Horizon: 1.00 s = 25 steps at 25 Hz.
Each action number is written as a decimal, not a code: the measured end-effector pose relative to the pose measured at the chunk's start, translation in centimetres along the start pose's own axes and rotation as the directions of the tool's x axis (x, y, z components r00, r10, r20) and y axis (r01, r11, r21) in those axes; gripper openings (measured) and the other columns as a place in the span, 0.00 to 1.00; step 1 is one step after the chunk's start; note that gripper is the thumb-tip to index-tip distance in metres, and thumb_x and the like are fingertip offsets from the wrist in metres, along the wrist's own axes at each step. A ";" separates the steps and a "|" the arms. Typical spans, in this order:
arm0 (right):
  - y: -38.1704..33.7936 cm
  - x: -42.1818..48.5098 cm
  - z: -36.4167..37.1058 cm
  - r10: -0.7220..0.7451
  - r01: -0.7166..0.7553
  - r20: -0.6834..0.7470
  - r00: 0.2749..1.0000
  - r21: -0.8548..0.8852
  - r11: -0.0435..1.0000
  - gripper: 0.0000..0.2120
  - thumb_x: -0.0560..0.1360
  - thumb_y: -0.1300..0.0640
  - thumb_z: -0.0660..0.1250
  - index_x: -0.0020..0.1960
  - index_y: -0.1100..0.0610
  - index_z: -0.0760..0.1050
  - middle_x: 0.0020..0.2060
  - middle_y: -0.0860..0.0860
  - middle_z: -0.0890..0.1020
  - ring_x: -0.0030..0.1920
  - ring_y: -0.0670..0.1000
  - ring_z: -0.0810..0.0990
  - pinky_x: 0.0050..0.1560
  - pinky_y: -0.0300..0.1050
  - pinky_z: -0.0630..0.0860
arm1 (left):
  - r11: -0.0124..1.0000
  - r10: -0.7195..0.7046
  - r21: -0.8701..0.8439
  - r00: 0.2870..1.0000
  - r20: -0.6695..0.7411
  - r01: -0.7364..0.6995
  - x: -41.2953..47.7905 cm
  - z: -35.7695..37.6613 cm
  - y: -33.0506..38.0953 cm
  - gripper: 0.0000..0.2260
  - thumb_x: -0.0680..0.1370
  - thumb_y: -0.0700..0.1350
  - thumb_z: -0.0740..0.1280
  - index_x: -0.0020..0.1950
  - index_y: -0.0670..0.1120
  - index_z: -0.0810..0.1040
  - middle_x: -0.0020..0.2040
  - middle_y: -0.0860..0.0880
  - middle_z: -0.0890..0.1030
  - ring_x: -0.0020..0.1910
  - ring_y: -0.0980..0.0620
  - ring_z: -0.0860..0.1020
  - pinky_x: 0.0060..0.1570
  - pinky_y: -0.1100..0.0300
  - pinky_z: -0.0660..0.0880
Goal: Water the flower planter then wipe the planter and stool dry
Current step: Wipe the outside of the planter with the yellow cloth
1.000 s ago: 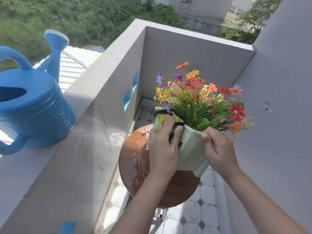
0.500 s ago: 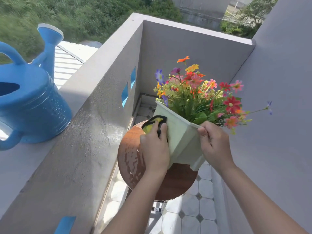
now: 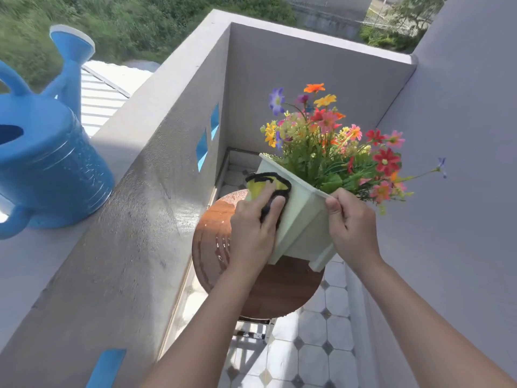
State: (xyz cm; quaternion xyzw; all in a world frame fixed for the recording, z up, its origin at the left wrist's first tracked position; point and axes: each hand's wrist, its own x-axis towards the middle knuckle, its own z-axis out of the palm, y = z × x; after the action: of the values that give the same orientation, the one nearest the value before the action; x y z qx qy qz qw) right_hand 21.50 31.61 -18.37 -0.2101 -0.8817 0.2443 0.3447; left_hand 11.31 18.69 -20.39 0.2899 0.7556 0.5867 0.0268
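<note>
Pinches rim of tilted pale-green square plastic planter (image 3: 305,217) in right hand (image 3: 351,219), presses yellow-black cloth (image 3: 268,186) flat-fingered against it with left hand (image 3: 251,236), over right edge of wet round brown wooden stool (image 3: 279,289); risks shoving it out of that thin pinch.

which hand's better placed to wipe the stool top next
Left. The left hand already presses the cloth against the planter, just above the wet stool. The right hand grips the planter's rim and holds it tilted, so it is probably best left there.
</note>
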 end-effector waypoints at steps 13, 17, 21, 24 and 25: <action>-0.2 0.8 -0.5 -0.004 0.003 0.079 0.997 0.021 1.000 0.16 0.79 0.53 0.55 0.33 0.54 0.63 0.24 0.44 0.64 0.27 0.40 0.66 0.28 0.31 0.60 | 0.840 0.432 0.333 0.899 0.070 -0.429 -3.2 2.0 0.0 0.19 0.78 0.40 0.65 0.67 0.52 0.72 0.71 0.42 0.66 0.68 0.35 0.68 0.60 0.47 0.73; -0.2 0.7 -0.7 -0.024 0.019 0.091 0.996 0.050 0.999 0.16 0.79 0.51 0.54 0.33 0.53 0.61 0.25 0.44 0.62 0.27 0.41 0.64 0.28 0.32 0.59 | 0.755 0.542 0.375 0.833 0.105 -0.538 -7.0 1.4 -4.1 0.16 0.82 0.37 0.53 0.67 0.50 0.72 0.72 0.42 0.65 0.67 0.32 0.69 0.59 0.43 0.74; -0.2 1.0 -0.8 -0.021 0.014 0.097 0.995 0.069 0.998 0.16 0.79 0.51 0.54 0.33 0.54 0.62 0.25 0.44 0.63 0.28 0.41 0.65 0.29 0.32 0.59 | 0.840 0.461 0.288 0.885 0.071 -0.460 -6.3 1.0 -3.0 0.16 0.79 0.41 0.61 0.68 0.48 0.70 0.71 0.43 0.67 0.66 0.39 0.72 0.58 0.50 0.73; -0.3 1.1 -0.7 -0.070 0.063 0.137 0.988 0.056 0.996 0.16 0.78 0.50 0.54 0.34 0.54 0.63 0.25 0.44 0.63 0.29 0.42 0.65 0.29 0.33 0.59 | 0.990 0.144 -0.008 0.987 0.065 -0.144 -2.9 0.7 1.0 0.20 0.80 0.54 0.56 0.72 0.57 0.62 0.71 0.46 0.70 0.68 0.51 0.70 0.63 0.56 0.68; -0.3 1.2 -0.6 -0.070 0.063 0.144 0.987 0.052 0.997 0.16 0.78 0.50 0.54 0.34 0.55 0.64 0.25 0.44 0.63 0.29 0.42 0.65 0.29 0.33 0.59 | 0.995 0.056 -0.090 0.996 0.077 -0.049 -1.8 0.7 1.7 0.20 0.80 0.55 0.55 0.72 0.59 0.59 0.72 0.51 0.69 0.70 0.56 0.68 0.65 0.56 0.66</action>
State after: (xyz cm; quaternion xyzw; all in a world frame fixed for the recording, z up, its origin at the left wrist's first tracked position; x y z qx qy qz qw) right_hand 21.06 32.20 -17.17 -0.1541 -0.9049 0.2682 0.2923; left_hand 13.77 18.67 -19.58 0.3310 0.7195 0.6082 0.0542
